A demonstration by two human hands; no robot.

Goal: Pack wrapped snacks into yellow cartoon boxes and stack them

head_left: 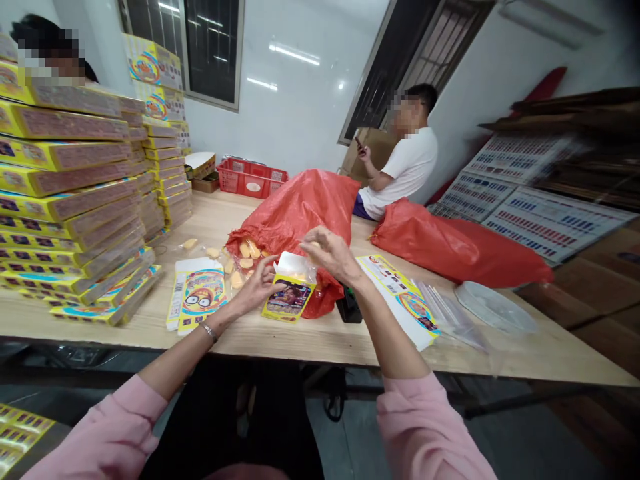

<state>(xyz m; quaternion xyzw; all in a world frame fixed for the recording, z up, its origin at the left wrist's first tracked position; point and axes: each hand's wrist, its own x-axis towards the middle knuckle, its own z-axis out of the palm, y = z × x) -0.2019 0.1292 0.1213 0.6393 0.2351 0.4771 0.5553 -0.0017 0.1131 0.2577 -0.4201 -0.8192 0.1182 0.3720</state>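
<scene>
A small yellow box (289, 300) with a picture on its front stands on the table, its white flap raised. My left hand (257, 287) is at the box's left upper edge, fingers spread against it. Above the right side of the box is my right hand (330, 252), its fingers curled round something clear and pale that I cannot make out well. Behind, a red sack (310, 200) lies with its mouth toward the box, and wrapped yellow pieces (246, 263) spill out of it. Flat printed cartons (201, 293) lie left of the box.
Stacked yellow boxes (65, 173) rise at the left. Printed sheets (400, 300), plastic bags (450, 313), a clear round tray (495, 307) and a second red sack (460, 243) lie at the right. A red basket (253, 179) and a seated person (407, 163) are behind.
</scene>
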